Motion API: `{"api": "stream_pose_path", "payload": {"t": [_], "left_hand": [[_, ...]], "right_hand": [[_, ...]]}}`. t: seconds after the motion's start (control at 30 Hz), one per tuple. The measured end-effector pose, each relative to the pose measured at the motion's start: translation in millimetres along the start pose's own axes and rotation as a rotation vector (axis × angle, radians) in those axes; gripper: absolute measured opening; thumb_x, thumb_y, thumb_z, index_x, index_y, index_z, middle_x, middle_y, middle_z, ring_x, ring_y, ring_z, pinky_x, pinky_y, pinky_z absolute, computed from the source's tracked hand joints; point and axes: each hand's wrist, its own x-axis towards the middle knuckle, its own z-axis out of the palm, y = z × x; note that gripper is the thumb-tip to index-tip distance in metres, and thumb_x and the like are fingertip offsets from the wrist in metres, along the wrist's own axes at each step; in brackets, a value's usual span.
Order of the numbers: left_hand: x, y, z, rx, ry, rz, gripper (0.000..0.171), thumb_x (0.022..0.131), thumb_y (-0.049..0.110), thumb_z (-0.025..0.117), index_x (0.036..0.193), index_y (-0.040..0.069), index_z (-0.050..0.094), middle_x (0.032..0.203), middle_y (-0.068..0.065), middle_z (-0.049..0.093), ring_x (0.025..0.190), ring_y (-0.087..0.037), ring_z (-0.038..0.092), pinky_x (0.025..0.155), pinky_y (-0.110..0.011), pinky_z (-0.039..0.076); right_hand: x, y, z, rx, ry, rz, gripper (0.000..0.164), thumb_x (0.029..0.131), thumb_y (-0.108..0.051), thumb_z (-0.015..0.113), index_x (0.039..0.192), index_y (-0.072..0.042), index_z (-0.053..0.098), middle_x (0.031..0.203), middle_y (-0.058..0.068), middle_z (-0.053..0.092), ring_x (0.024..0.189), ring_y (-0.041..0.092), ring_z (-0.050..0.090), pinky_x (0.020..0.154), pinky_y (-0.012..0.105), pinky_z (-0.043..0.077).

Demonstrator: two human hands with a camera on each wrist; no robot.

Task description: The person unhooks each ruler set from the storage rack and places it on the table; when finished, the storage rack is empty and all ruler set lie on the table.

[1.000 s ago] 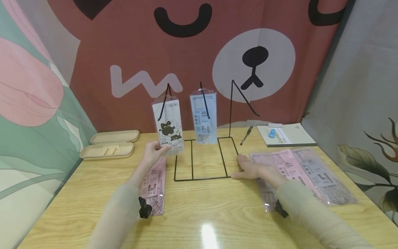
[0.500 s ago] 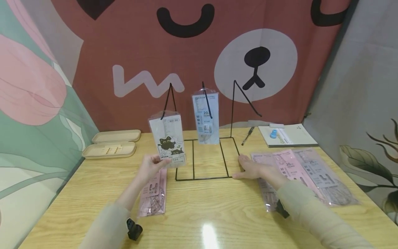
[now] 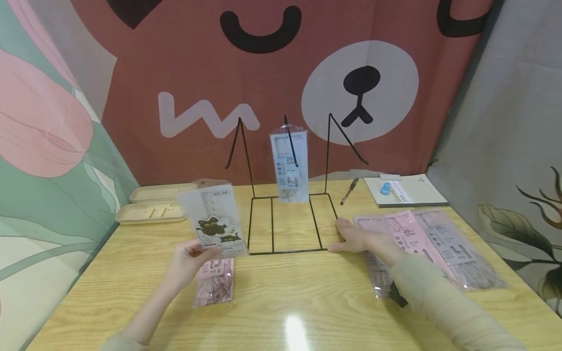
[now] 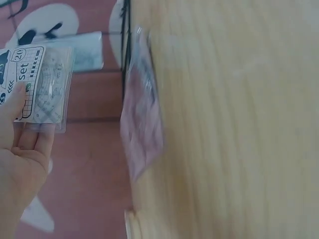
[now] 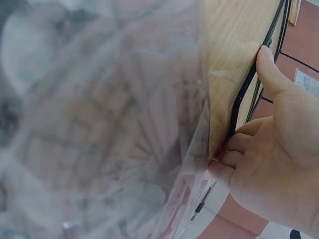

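Observation:
My left hand (image 3: 190,263) pinches the lower edge of a packaged ruler set (image 3: 215,222) with a black-cat print, in a clear sleeve. In the left wrist view, the ruler set (image 4: 37,84) shows a clear protractor at its end. The package is tilted, in front of and apart from the left hook of a black wire display rack (image 3: 290,251). My right hand (image 3: 360,238) holds the rack's front right base corner, thumb on the front bar. A blue ruler set (image 3: 291,165) hangs on the middle hook. Below my left hand lies a pink ruler set (image 3: 215,287), partly covered.
Several packaged ruler sets (image 3: 417,243) fan out on the right, partly under my right forearm. Behind them lie a notebook (image 3: 421,190) with a blue object (image 3: 386,188) on it and a pen (image 3: 349,191). A beige case (image 3: 131,213) lies open at the back left.
The cat-print ruler set came off the left hook, moving down, left and toward me in my left hand. My right hand stays on the rack's corner.

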Motion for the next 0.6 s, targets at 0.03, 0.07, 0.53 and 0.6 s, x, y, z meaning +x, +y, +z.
{"api": "stream_pose_path", "payload": {"t": [0.03, 0.07, 0.53, 0.6], "left_hand": [[-3.9, 0.8, -5.8, 0.006, 0.022, -0.007, 0.019, 0.083, -0.003, 0.065, 0.099, -0.013, 0.065, 0.084, 0.024, 0.068, 0.076, 0.005, 0.065, 0.066, -0.018, 0.055], [-7.7, 1.5, -11.6, 0.001, 0.045, -0.007, 0.018, 0.082, -0.005, 0.065, 0.099, -0.012, 0.065, 0.089, 0.026, 0.068, 0.080, 0.003, 0.067, 0.069, -0.019, 0.056], [-46.2, -4.4, -90.8, 0.216, 0.093, -0.449, 0.044, 0.088, 0.019, 0.067, 0.115, -0.014, 0.058, 0.079, 0.005, 0.075, 0.064, -0.005, 0.067, 0.056, -0.023, 0.053], [-47.1, -3.7, -94.7, 0.252, 0.022, -0.562, 0.050, 0.087, 0.026, 0.067, 0.117, -0.013, 0.057, 0.081, 0.002, 0.075, 0.065, -0.007, 0.067, 0.057, -0.025, 0.053]], "right_hand": [[0.0, -0.5, -0.2, -0.001, -0.001, 0.000, 0.100, 0.090, -0.052, 0.055, 0.145, 0.014, 0.004, 0.152, 0.033, 0.000, 0.142, 0.046, 0.002, 0.117, 0.053, 0.007], [0.0, -0.9, -0.4, -0.002, -0.003, 0.001, 0.100, 0.090, -0.052, 0.055, 0.145, 0.014, 0.004, 0.153, 0.033, 0.000, 0.143, 0.045, 0.002, 0.117, 0.053, 0.007], [0.5, -0.1, -0.5, 0.000, -0.007, 0.000, 0.100, 0.089, -0.052, 0.055, 0.145, 0.013, 0.004, 0.153, 0.032, -0.001, 0.143, 0.045, 0.001, 0.117, 0.053, 0.007], [0.3, 0.0, -0.5, 0.006, -0.008, 0.001, 0.100, 0.089, -0.052, 0.055, 0.145, 0.013, 0.004, 0.153, 0.032, -0.001, 0.143, 0.045, 0.001, 0.117, 0.053, 0.006]]}}
